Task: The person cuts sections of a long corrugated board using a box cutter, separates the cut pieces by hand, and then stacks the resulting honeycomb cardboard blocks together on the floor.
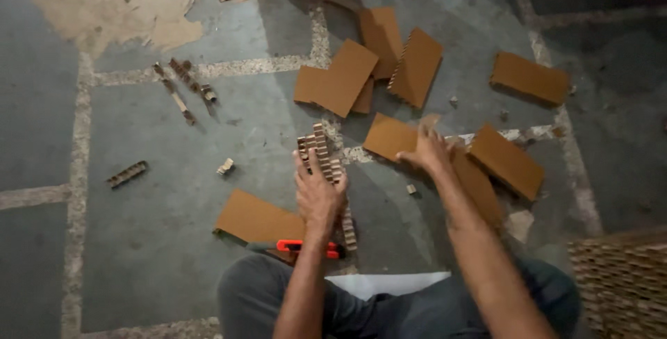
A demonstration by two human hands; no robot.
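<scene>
On grey floor (pixel 139 242) with pale seams, seated, knees (pixel 257 297) at bottom edge. Left hand (pixel 318 193) wrapped around a bundle of honeycomb cardboard strips (pixel 321 151), fingers curled on it, bundle upright just ahead of the knees. Right hand (pixel 427 150) blurred, fingers loosely spread, touching edge of a brown cardboard slab (pixel 390 136); grip impossible to tell. More brown slabs (pixel 417 67) scattered beyond, one slab (pixel 258 219) near left knee. Orange cutter (pixel 306 247) beside left wrist. Loose strips (pixel 182 89) farther left; honeycomb block (pixel 622 283) at right.
</scene>
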